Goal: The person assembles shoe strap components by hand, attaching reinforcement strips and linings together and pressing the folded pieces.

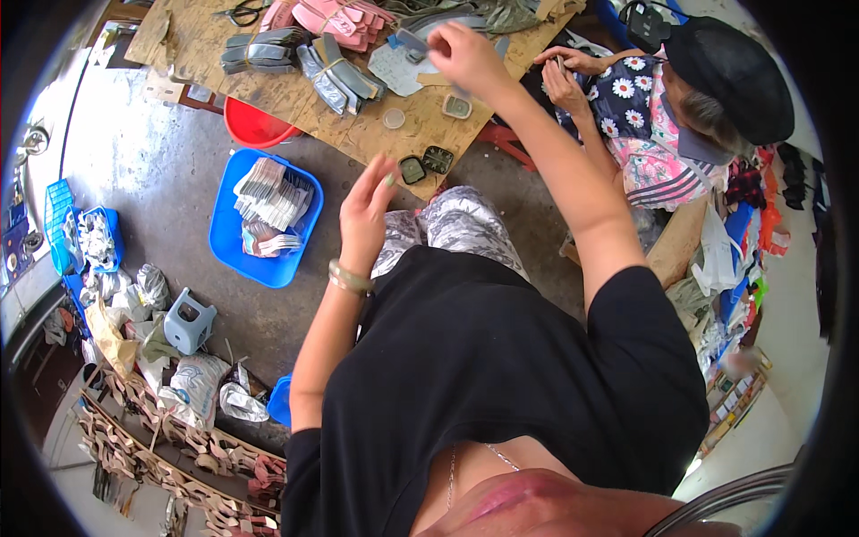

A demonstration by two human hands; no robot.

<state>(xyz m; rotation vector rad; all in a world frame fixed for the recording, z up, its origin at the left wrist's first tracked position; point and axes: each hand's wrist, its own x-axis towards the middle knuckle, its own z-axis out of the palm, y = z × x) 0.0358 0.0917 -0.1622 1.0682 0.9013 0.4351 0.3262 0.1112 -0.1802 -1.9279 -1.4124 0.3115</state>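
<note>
My right hand reaches over the wooden table, fingers curled around the end of a small blue-grey strip. A pale sheet with markings lies under that strip. Above my lap, short of the table's near edge, my left hand is raised with fingers stretched out and nothing in it. Bundles of grey strips, more banded strips and banded pink pieces lie on the table to the left. Near the front corner sit a small open dark case, a round pale disc and a small clear-topped container.
A co-worker in a dark cap sits at the right. Left of my legs stand a blue tub holding stacked bundles, a red basin and a grey stool. Sacks and racks of tan pieces stand lower left.
</note>
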